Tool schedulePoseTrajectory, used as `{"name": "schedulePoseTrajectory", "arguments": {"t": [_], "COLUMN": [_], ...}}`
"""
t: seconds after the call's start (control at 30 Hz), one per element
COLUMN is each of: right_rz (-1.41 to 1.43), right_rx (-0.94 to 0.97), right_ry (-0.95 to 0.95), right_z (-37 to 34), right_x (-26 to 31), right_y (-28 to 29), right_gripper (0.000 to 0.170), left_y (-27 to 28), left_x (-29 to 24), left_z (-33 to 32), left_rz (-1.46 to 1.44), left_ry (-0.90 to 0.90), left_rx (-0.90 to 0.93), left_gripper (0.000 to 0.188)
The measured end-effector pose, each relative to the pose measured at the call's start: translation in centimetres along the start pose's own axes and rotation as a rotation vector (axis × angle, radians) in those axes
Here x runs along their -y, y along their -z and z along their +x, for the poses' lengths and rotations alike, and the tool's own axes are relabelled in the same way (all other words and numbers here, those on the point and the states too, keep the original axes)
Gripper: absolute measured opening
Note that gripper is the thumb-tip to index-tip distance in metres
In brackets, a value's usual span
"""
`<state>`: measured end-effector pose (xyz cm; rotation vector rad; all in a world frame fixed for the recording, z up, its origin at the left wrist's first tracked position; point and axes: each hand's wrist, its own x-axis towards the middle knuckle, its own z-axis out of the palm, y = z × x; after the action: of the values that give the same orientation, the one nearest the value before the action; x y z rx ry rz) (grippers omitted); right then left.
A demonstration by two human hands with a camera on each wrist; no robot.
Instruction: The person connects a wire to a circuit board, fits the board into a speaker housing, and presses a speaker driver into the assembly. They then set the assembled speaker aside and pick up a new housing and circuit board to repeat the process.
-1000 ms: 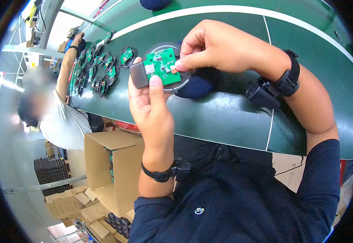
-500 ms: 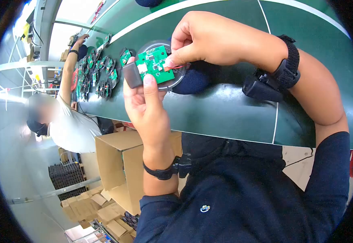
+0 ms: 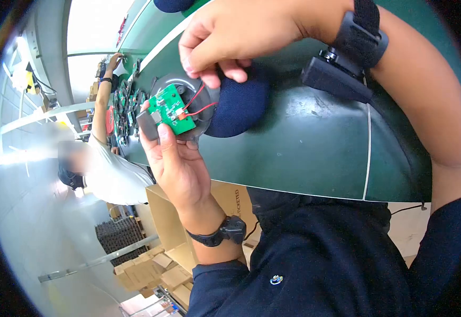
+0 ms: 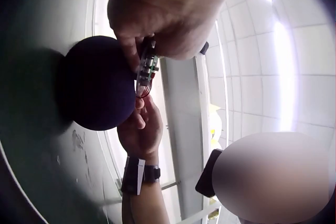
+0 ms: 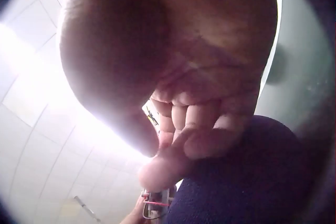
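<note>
In the head view my left hand (image 3: pixel 176 169) grips a green circuit board (image 3: pixel 168 105) with a round grey plastic plate (image 3: pixel 205 117) behind it; the thumb presses the board's lower edge. A dark grey block (image 3: pixel 148 127) sits at the board's left side. Two red wires (image 3: pixel 201 110) run from a small connector (image 3: pixel 182 114) on the board. Just beyond the plate rests a dark blue fabric-covered ball (image 3: pixel 238 108). My right hand (image 3: pixel 246 31) hovers over the wires with loosely curled fingers; in the right wrist view the wires (image 5: pixel 153 203) show below the fingertips.
Several more boards (image 3: pixel 125 108) lie clustered on the green table (image 3: pixel 304 153) to the left. Another person (image 3: pixel 109 169) reaches over that end. A cardboard box (image 3: pixel 172 224) stands below the table edge. Another dark blue ball (image 3: pixel 173 4) is at the top.
My right hand has come off the connector and lifted away, leaving the red wires in sight. The board in my left hand has shifted left and down in view and tilted.
</note>
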<state>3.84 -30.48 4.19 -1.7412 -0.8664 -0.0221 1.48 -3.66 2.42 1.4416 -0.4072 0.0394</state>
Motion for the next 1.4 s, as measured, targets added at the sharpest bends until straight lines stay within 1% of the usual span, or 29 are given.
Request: {"name": "schedulePoseTrajectory", "arguments": {"t": [0.07,0.1,0.13,0.2,0.23,0.27,0.33,0.43,0.47,0.5,0.53,0.57,0.6,0.67,0.7,0.73,0.77,0.8,0.87,0.9,0.93,1.0,1.03,1.1,1.13,1.2,1.4], "right_rz": [0.234,0.252,0.259,0.245,0.214,0.22,-0.02,-0.059,-0.062,-0.152,-0.236,-0.304,-0.396,-0.216,-0.219,-0.217,-0.21,-0.202,-0.207,-0.117,-0.117,0.041,0.036,-0.046,-0.053,-0.007,-0.072], "right_rx": [0.152,0.208,0.203,0.219,0.277,0.272,0.235,0.196,0.199,0.032,-0.133,-0.029,-0.007,0.067,0.079,-0.002,-0.083,-0.078,-0.154,-0.093,-0.081,-0.059,-0.053,-0.013,-0.016,-0.059,-0.131], "right_ry": [-0.309,-0.156,-0.15,-0.249,-0.221,-0.217,-0.433,-0.405,-0.399,-0.107,0.19,0.261,0.22,0.413,0.425,0.454,0.498,0.532,0.275,0.263,0.27,0.01,0.01,-0.141,-0.148,-0.255,-0.329], "right_z": [1.4,1.0,1.0,1.3,1.4,1.3,1.2,1.2,1.1,0.8,0.7,0.6,0.8,2.3,2.2,1.7,1.8,2.1,2.6,5.2,5.9,6.7,7.0,7.5,6.4,5.9,4.4], "right_x": [-0.2,-0.5,-0.9,-1.2,-0.8,-0.3,2.5,3.8,3.0,1.3,0.6,-0.2,0.8,-1.3,-1.5,-1.7,-2.0,-2.3,-2.6,-4.6,-4.7,-4.2,-3.7,-2.9,-1.7,-1.1,0.5], "right_y": [0.6,1.0,1.1,1.1,1.2,1.2,0.5,0.1,-0.3,-1.1,-1.3,-0.5,-0.6,-0.1,-0.5,-1.0,-1.4,-2.1,-3.2,-2.1,-1.7,-1.2,-0.9,-0.4,-1.1,-1.7,-2.7], "right_gripper": [0.028,0.028,0.028,0.029,0.03,0.03,0.029,0.025,0.025,0.023,0.021,0.021,0.02,0.022,0.022,0.022,0.022,0.022,0.025,0.023,0.023,0.021,0.021,0.019,0.019,0.019,0.023], "left_y": [0.4,0.6,0.8,1.2,1.2,1.2,1.3,1.3,1.0,0.6,0.3,-0.2,-0.5,-0.7,-0.7,-0.7,-0.6,-0.9,-1.2,-0.2,-0.2,-0.2,0.0,0.3,0.1,0.1,-1.0], "left_x": [-0.1,-0.1,-0.1,0.1,0.0,0.0,-0.1,-0.2,0.1,0.3,0.6,0.9,1.3,1.7,1.8,1.9,2.2,2.3,2.4,3.7,3.8,4.0,4.0,4.2,3.7,3.6,3.2], "left_z": [0.1,0.2,0.4,0.7,0.6,0.5,0.4,0.2,0.2,0.2,0.3,0.3,0.3,0.3,0.1,-0.1,-0.2,-0.2,-0.6,1.9,2.6,3.6,4.0,4.5,3.2,2.8,1.4], "left_rz": [0.008,-0.011,-0.032,-0.059,-0.051,-0.044,-0.036,-0.045,-0.038,-0.033,-0.034,-0.019,-0.004,0.003,-0.033,-0.065,-0.068,-0.078,-0.134,-0.136,-0.137,-0.121,-0.127,-0.085,-0.093,-0.104,-0.103], "left_ry": [0.008,0.011,0.014,0.037,0.047,0.057,0.064,0.065,0.042,0.014,0.003,-0.041,-0.086,-0.128,-0.12,-0.113,-0.122,-0.119,-0.141,-0.14,-0.147,-0.122,-0.126,-0.149,-0.148,-0.121,-0.129], "left_rx": [0.03,0.048,0.067,0.081,0.097,0.112,0.108,0.103,0.041,-0.025,-0.035,-0.063,-0.092,-0.121,-0.093,-0.064,-0.085,-0.108,-0.057,-0.091,-0.101,-0.181,-0.185,-0.149,-0.144,-0.102,-0.102], "left_gripper": [0.048,0.048,0.048,0.047,0.048,0.05,0.049,0.047,0.044,0.04,0.04,0.04,0.039,0.04,0.04,0.04,0.04,0.04,0.041,0.043,0.043,0.054,0.054,0.049,0.049,0.052,0.054]}}
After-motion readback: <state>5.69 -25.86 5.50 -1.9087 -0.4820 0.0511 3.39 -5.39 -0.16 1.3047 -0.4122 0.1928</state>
